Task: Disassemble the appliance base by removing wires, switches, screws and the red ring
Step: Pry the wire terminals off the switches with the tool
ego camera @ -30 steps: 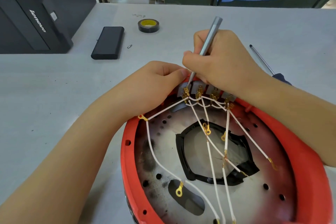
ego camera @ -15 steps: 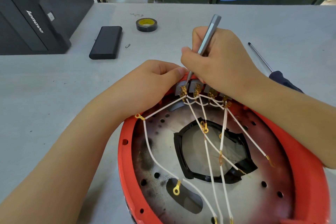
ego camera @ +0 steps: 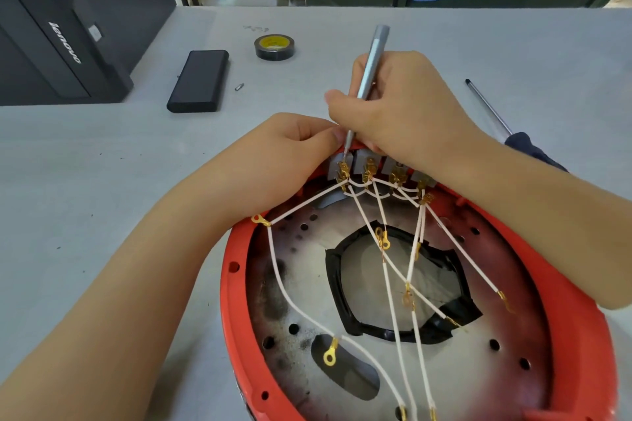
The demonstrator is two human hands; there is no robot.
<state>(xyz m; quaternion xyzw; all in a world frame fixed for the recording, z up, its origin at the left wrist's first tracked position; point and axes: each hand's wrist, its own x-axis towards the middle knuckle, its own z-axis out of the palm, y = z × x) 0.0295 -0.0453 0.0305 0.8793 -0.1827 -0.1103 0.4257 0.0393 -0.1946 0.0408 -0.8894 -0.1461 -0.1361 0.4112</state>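
Appliance base (ego camera: 581, 345) w/ red ring (ego camera: 229, 290) lies open side up on grey worktop (ego camera: 85, 181), near edge. Right hand (ego camera: 407, 113) grips thin silver screwdriver (ego camera: 371, 61), tip down at leftmost switch (ego camera: 337, 166) in row of switches on far rim. Left hand (ego camera: 284, 161) fingers curled, pinching at rim just beside that switch; exact hold hidden. White wires (ego camera: 284, 287) w/ gold ring lugs fan from switches across metal plate. Behind: tape roll (ego camera: 274, 46), black case (ego camera: 200, 80), loose bit (ego camera: 239, 87). 2nd screwdriver (ego camera: 492, 113) right of right hand.

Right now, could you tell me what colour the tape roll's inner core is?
Yellow, inside a black tape roll; head view.
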